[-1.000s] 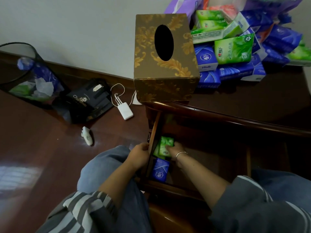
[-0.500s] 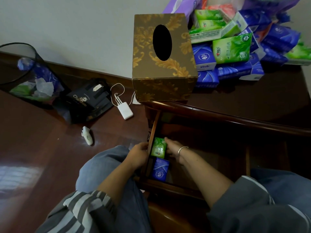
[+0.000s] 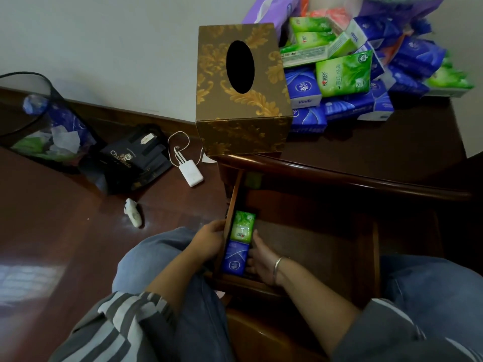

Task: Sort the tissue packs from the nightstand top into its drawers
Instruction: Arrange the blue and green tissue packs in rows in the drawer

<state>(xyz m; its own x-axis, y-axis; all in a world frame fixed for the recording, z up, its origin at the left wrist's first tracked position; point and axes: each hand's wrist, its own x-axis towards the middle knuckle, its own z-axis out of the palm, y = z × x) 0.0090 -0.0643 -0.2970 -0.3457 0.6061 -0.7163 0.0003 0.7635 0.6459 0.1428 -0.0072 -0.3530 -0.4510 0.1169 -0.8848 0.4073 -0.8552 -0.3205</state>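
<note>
A dark wooden nightstand carries a heap of blue, green and purple tissue packs at its back right. Its drawer is pulled out below the top. Against the drawer's left wall lie a small green pack and, nearer me, a small blue pack. My left hand grips the drawer's left wall from outside. My right hand, with a bracelet on the wrist, rests inside the drawer with its fingers against the right side of the blue pack.
A gold-patterned tissue box stands on the nightstand's left front corner. On the floor to the left are a mesh waste bin, a black bag, a white power bank with cable and a small white object. My knees flank the drawer.
The green pack went from my right hand's grasp to lying flat beside the drawer's left wall. My right hand let it go and slid back toward me, beside the blue pack.
</note>
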